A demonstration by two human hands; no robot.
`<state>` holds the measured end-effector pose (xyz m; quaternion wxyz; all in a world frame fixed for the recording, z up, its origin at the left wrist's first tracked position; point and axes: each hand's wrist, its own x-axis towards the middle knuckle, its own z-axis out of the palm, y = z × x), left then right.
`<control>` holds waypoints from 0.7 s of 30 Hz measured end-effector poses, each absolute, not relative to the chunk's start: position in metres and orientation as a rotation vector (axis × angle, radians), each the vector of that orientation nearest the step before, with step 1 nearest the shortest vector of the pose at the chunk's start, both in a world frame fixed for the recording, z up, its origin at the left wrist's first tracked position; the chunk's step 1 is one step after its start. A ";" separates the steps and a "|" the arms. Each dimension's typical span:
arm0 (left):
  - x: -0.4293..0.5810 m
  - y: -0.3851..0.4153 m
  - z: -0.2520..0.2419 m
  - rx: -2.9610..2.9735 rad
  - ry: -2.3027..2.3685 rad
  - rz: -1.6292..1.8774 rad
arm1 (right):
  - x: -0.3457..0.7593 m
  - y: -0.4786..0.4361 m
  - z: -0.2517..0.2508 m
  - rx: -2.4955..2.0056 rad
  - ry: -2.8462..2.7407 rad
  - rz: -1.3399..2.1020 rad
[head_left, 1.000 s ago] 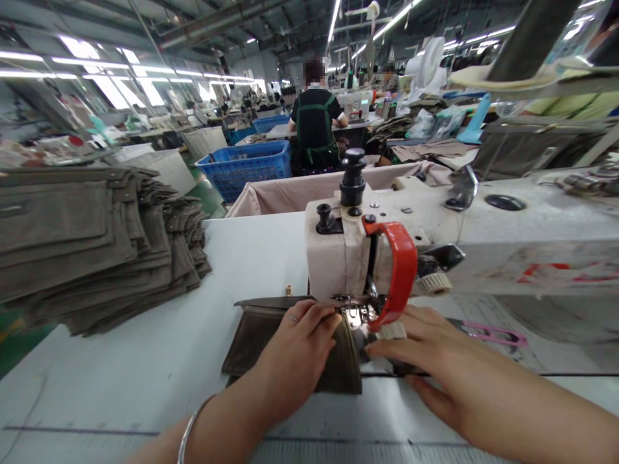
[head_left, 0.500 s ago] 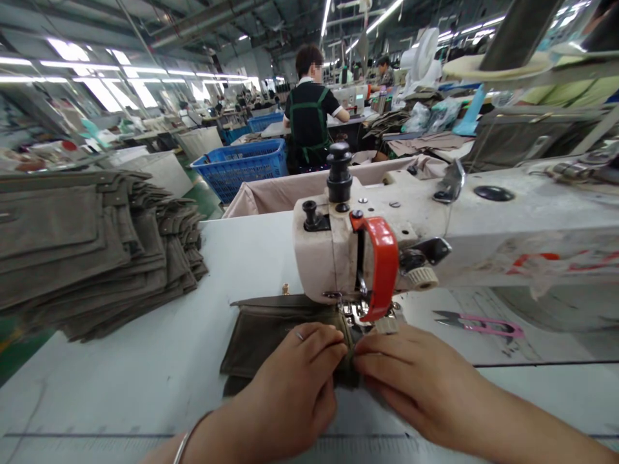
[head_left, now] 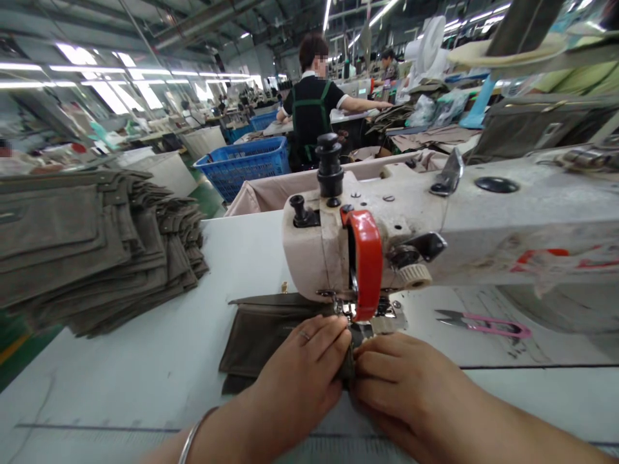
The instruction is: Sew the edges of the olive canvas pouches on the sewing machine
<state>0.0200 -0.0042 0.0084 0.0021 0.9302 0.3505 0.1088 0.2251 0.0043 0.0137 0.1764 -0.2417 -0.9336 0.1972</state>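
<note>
Both hands (head_left: 309, 370) (head_left: 401, 383) grip flat olive-brown cloth (head_left: 261, 335) at the white metal sewing machine's (head_left: 483, 222) seven o'clock. Uneven pulling could skew it.

Toward the top middle of the frame, a co-worker in a black shirt with green straps (head_left: 309, 113) has their back to me, right arm stretched sideways. A blue perforated plastic basket (head_left: 244, 169) stands left of them, a pinkish-beige cloth trough (head_left: 280, 193) below. Long white tube lights (head_left: 120, 69) glow upper left; crumpled clear plastic bags (head_left: 422, 116) lie upper right.
</note>
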 end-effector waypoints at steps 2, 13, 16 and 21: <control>0.020 -0.002 0.009 2.930 1.092 0.343 | 0.224 0.005 0.014 -0.685 -2.641 0.563; 0.014 0.019 0.011 2.997 0.978 0.321 | 0.224 0.007 0.005 -0.771 -2.594 0.592; 0.012 0.018 0.009 2.984 0.970 0.505 | 0.225 0.008 0.005 -0.797 -2.596 0.602; 0.002 0.010 0.001 2.918 0.970 0.715 | 0.229 0.010 0.006 -0.798 -2.593 0.602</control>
